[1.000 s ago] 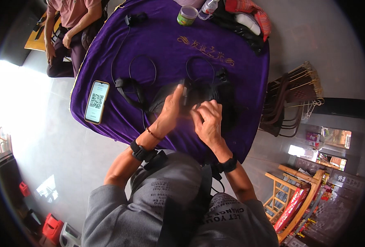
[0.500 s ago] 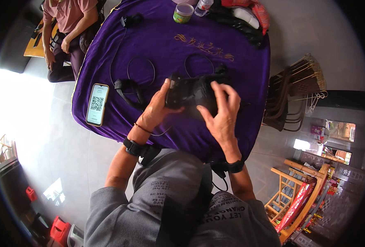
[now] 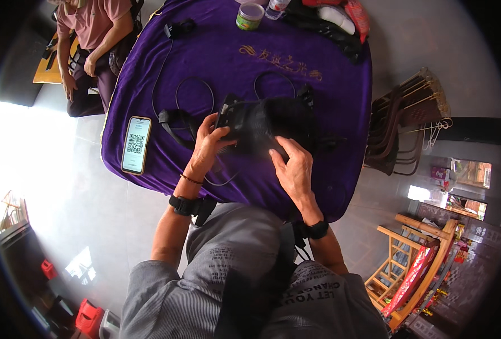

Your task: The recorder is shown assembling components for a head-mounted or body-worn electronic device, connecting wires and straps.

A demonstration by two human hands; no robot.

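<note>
Over the purple-covered table (image 3: 228, 181), my left hand (image 3: 207, 141) is closed on the left end of a dark, boxy black thing (image 3: 256, 121). Its flat end shows at the left, and a softer black part spreads to the right; its exact kind is not clear. My right hand (image 3: 295, 169) has thumb and forefinger spread apart at the lower edge of this black part, slightly smeared by motion. Whether those fingertips grip it I cannot make out. Black straps and a cable (image 3: 174, 121) lie just left of my left hand.
A phone (image 3: 136, 145) with a square code on its screen lies at the table's left. At the far side stand a tub (image 3: 250, 17), a bottle (image 3: 277, 8) and a black bag (image 3: 340, 42). Another person (image 3: 95, 39) sits far left; stacked chairs (image 3: 400, 124) stand right.
My left hand has shifted left, its fingers now folded on the black thing's end. My right hand has drawn down and left from its top to its lower edge.
</note>
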